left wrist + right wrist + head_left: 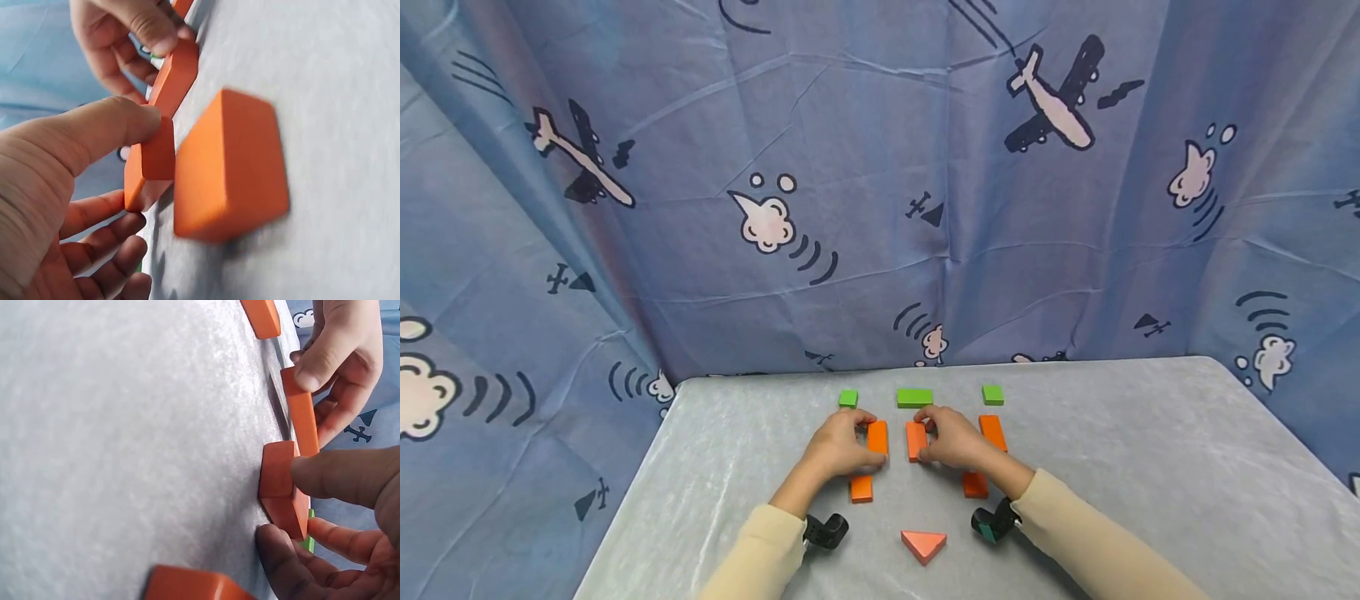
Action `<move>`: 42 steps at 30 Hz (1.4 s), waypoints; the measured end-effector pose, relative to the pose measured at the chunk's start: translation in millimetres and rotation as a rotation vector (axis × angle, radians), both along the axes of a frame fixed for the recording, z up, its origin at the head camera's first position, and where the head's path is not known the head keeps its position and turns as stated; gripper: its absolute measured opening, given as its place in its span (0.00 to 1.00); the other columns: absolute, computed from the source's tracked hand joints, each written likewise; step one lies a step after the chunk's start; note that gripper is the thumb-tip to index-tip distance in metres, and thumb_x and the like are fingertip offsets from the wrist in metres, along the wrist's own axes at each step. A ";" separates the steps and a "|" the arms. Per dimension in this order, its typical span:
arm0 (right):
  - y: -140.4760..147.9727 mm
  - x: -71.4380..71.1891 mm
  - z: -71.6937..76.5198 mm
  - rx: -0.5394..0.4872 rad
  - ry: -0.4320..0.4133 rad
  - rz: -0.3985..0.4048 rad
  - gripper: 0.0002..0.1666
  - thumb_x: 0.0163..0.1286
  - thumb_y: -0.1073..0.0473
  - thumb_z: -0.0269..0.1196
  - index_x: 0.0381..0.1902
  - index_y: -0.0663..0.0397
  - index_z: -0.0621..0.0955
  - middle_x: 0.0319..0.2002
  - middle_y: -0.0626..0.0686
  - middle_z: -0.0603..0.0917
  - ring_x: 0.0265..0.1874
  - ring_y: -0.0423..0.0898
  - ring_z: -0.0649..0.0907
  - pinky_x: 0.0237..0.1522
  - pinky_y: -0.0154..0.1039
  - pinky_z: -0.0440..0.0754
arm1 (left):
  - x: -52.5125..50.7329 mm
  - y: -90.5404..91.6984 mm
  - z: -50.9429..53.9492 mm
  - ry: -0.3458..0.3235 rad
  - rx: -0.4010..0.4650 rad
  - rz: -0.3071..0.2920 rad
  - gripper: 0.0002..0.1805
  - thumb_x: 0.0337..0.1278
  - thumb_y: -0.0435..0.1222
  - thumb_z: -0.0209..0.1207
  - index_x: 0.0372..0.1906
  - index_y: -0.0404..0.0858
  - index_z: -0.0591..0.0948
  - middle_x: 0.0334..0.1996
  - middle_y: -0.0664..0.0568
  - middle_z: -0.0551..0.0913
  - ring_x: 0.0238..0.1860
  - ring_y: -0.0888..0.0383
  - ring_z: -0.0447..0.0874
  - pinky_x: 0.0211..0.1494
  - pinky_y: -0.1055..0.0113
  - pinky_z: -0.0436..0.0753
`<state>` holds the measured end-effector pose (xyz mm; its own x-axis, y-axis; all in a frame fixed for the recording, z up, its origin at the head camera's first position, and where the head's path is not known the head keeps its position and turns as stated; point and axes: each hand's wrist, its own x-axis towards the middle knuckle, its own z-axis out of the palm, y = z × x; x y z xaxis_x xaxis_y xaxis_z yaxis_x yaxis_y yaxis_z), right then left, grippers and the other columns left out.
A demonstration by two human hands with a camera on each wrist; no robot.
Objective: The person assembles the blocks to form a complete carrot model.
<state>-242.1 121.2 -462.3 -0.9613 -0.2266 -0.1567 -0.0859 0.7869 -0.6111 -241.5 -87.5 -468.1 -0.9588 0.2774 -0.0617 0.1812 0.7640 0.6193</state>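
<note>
In the head view, my left hand (841, 444) pinches an orange rectangular block (877, 439) at its two ends, thumb on the near end. Facing it, a red-orange rectangular block (915, 442) is pinched by my right hand (957, 439) in the same way. A narrow gap separates these two blocks. The left wrist view shows the left thumb on the orange block (157, 156), with a short orange block (250, 162) close beside. In the right wrist view, thumb and fingers hold the red-orange block (278, 472); the other hand (344, 356) is behind it.
Behind the hands lie a green bar (915, 398) and two small green blocks, left (848, 399) and right (992, 395). Under the right forearm are a long orange block (992, 433) and a short red-orange one (975, 484). A red-orange triangle (923, 545) lies nearer me on the grey cloth (1120, 467).
</note>
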 end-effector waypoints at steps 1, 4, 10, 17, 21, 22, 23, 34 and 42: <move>0.0 -0.2 0.1 0.001 0.001 0.005 0.31 0.47 0.63 0.76 0.51 0.55 0.79 0.42 0.54 0.81 0.37 0.47 0.77 0.45 0.45 0.79 | 0.3 2.8 -0.4 0.005 -0.007 -0.001 0.34 0.35 0.46 0.75 0.54 0.40 0.81 0.51 0.49 0.80 0.49 0.53 0.79 0.54 0.56 0.78; -0.1 -0.2 -0.3 0.004 0.002 0.012 0.31 0.47 0.63 0.76 0.51 0.55 0.79 0.41 0.54 0.81 0.37 0.47 0.77 0.44 0.44 0.79 | 0.7 10.7 -1.8 0.017 -0.031 -0.008 0.34 0.34 0.46 0.75 0.54 0.40 0.81 0.50 0.48 0.81 0.50 0.52 0.79 0.55 0.56 0.78; 0.1 0.3 -1.2 0.004 0.020 0.018 0.31 0.46 0.64 0.76 0.50 0.56 0.79 0.40 0.54 0.81 0.37 0.47 0.78 0.44 0.45 0.79 | 0.1 22.4 -4.2 0.019 -0.070 -0.012 0.35 0.34 0.46 0.75 0.55 0.41 0.81 0.49 0.49 0.81 0.46 0.53 0.79 0.52 0.58 0.78; 0.1 2.0 -0.7 -0.004 0.027 0.019 0.29 0.47 0.64 0.76 0.49 0.56 0.79 0.40 0.54 0.81 0.37 0.47 0.77 0.44 0.45 0.79 | 0.0 29.4 -6.4 0.031 -0.071 -0.002 0.34 0.34 0.46 0.75 0.55 0.42 0.81 0.48 0.50 0.80 0.45 0.53 0.78 0.51 0.58 0.78; 0.6 2.1 -1.5 0.001 0.024 0.017 0.29 0.47 0.63 0.76 0.49 0.56 0.79 0.40 0.54 0.81 0.37 0.47 0.77 0.43 0.45 0.79 | 1.7 32.0 -6.8 0.028 -0.073 0.015 0.34 0.34 0.47 0.76 0.54 0.43 0.81 0.47 0.50 0.80 0.45 0.53 0.77 0.49 0.58 0.78; 0.7 2.1 -1.8 0.002 0.023 0.017 0.30 0.47 0.63 0.76 0.49 0.56 0.79 0.40 0.54 0.81 0.36 0.47 0.77 0.43 0.45 0.79 | 2.2 32.6 -6.6 0.026 -0.073 0.019 0.34 0.34 0.47 0.76 0.54 0.43 0.81 0.46 0.50 0.80 0.44 0.53 0.77 0.49 0.58 0.78; 0.7 2.1 -1.9 0.002 0.022 0.017 0.30 0.47 0.63 0.76 0.49 0.56 0.79 0.40 0.54 0.81 0.36 0.47 0.77 0.43 0.45 0.79 | 2.6 33.0 -6.7 0.026 -0.073 0.023 0.34 0.33 0.48 0.76 0.54 0.43 0.81 0.46 0.50 0.80 0.44 0.53 0.77 0.48 0.58 0.78; -0.7 0.2 -0.4 -0.001 0.027 0.034 0.29 0.47 0.63 0.76 0.49 0.56 0.79 0.38 0.54 0.80 0.34 0.47 0.75 0.40 0.43 0.78 | 2.0 32.8 -4.3 0.023 -0.067 0.021 0.35 0.34 0.48 0.76 0.55 0.44 0.81 0.47 0.50 0.79 0.43 0.54 0.77 0.48 0.58 0.78; -0.8 -0.3 1.0 0.002 0.015 0.036 0.29 0.47 0.63 0.76 0.49 0.56 0.79 0.39 0.54 0.80 0.35 0.47 0.76 0.42 0.44 0.79 | 1.1 31.3 -3.8 0.009 -0.048 0.022 0.36 0.33 0.47 0.76 0.56 0.44 0.80 0.47 0.50 0.79 0.42 0.54 0.76 0.48 0.59 0.78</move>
<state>-242.5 120.4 -461.3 -0.9549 -0.2606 -0.1424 -0.1234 0.7843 -0.6080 -240.4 -56.2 -471.8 -0.9652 0.2530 -0.0661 0.1690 0.7965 0.5805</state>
